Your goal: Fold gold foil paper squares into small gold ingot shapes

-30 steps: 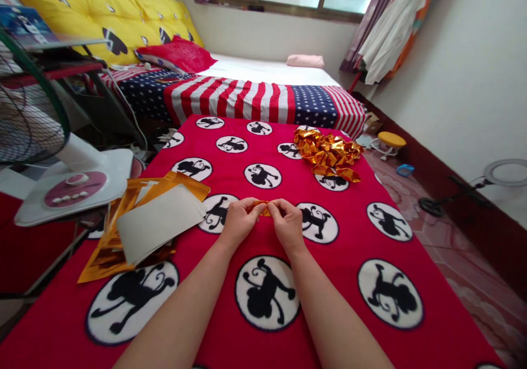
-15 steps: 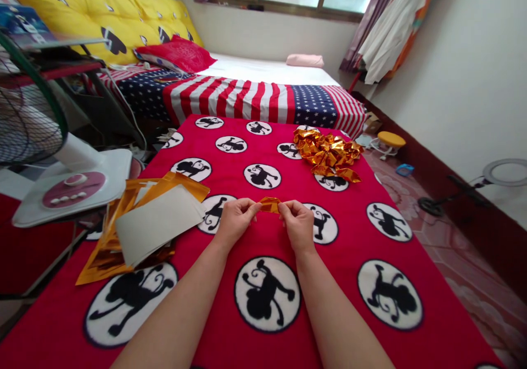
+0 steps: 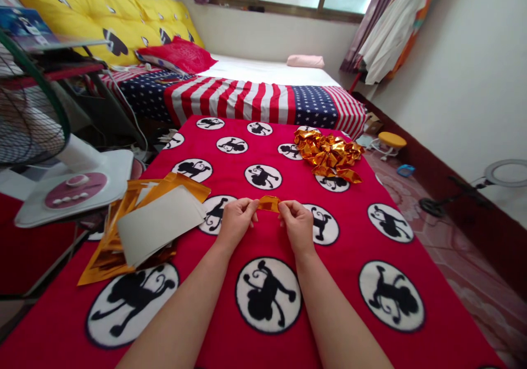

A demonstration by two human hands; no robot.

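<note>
Foil piece (image 3: 269, 203), glossy orange-gold. Foil heap (image 3: 329, 152), likewise. Sheet stack (image 3: 160, 223): pale grey on top, orange-gold beneath. Tablecloth (image 3: 341, 255): red, round black-and-white monkey print. Bedcover (image 3: 247, 100): stars and stripes in red, white, navy.

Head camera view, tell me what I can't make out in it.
All in the head view:
- Ends of the orange foil piece: covered by the fingers of the left hand and right hand.
- Number of pieces in the foil heap: they overlap.
- Sheets underneath: covered by the pale top sheet.
- Rest of the fan: cut off by the left edge.
</note>
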